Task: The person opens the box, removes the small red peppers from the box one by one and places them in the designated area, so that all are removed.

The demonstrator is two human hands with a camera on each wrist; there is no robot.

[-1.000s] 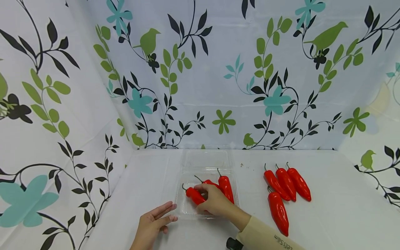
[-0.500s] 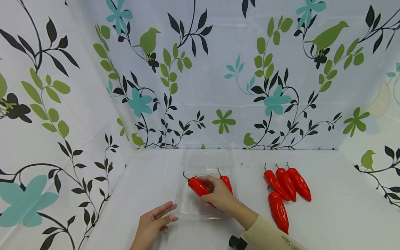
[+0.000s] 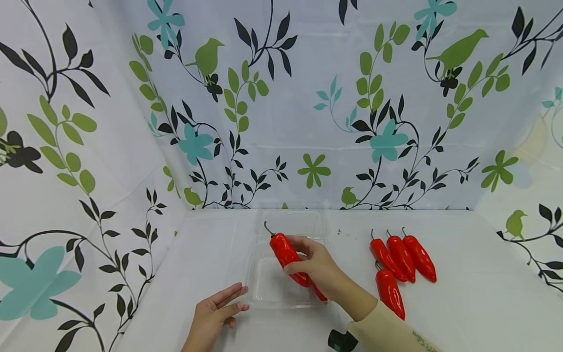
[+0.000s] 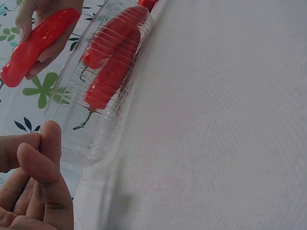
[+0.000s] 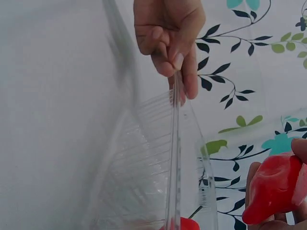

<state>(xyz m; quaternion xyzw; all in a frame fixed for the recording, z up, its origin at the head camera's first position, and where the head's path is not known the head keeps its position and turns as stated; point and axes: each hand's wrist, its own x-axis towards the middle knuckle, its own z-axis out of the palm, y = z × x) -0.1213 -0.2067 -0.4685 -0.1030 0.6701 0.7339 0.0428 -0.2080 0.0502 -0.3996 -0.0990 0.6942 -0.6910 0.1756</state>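
Observation:
My right hand (image 3: 323, 270) grips a red chili pepper (image 3: 285, 250), thumb on one side and fingers on the other. The pepper is raised over a clear plastic clamshell box (image 3: 266, 293), tilted with its dark curved stem up. Two more red peppers (image 4: 112, 72) lie inside the box in the left wrist view; from the head they are mostly hidden behind the right hand. At the box's left end, my left hand (image 3: 213, 313) has its fingers extended, with fingertips (image 5: 178, 61) right at the rim.
Several red peppers (image 3: 401, 259) lie in a group on the white tabletop (image 3: 466, 313) to the right. Behind the box, its transparent lid (image 3: 290, 222) lies folded back. A patterned cloth (image 3: 281, 98) hangs beyond the table. A dark wrist camera (image 3: 342, 340) sits under the right sleeve.
My right hand has lifted the pepper from the left part of the box and carried it up and to the right. The left hand stays in place.

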